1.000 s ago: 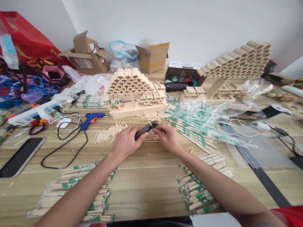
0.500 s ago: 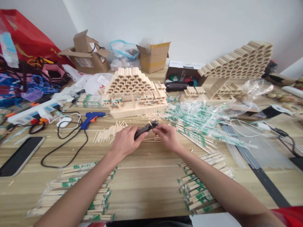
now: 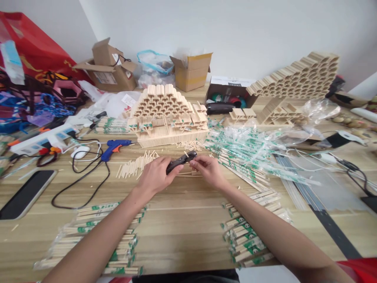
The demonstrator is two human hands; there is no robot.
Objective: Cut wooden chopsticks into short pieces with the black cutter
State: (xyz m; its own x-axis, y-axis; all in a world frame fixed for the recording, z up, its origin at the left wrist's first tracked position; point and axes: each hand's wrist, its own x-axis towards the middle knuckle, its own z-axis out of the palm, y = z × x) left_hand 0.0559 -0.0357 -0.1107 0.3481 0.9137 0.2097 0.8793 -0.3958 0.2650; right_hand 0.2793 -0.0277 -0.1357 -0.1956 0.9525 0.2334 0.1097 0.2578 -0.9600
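Observation:
My left hand [image 3: 157,173] is wrapped around a dark cutter-like hand tool [image 3: 177,161], whose rounded head points right. A short pale stub of wood [image 3: 185,153] sticks up at the tool's head. Against that head, my right hand [image 3: 208,169] pinches with thumb and fingers; what lies between them is hidden. Short cut sticks [image 3: 136,164] lie in a loose row left of my hands, and smaller wood bits [image 3: 188,146] are scattered just beyond the tool. Behind these stands a stepped structure of glued chopsticks [image 3: 172,135].
Wrapped chopsticks lie in a left bundle [image 3: 88,232] and a right bundle [image 3: 250,236] beside my forearms. Left are a blue glue gun [image 3: 113,149] with its cord, a phone [image 3: 26,194] and a power strip [image 3: 44,139]. Empty wrappers [image 3: 250,143] and a honeycomb stick structure [image 3: 300,76] are right.

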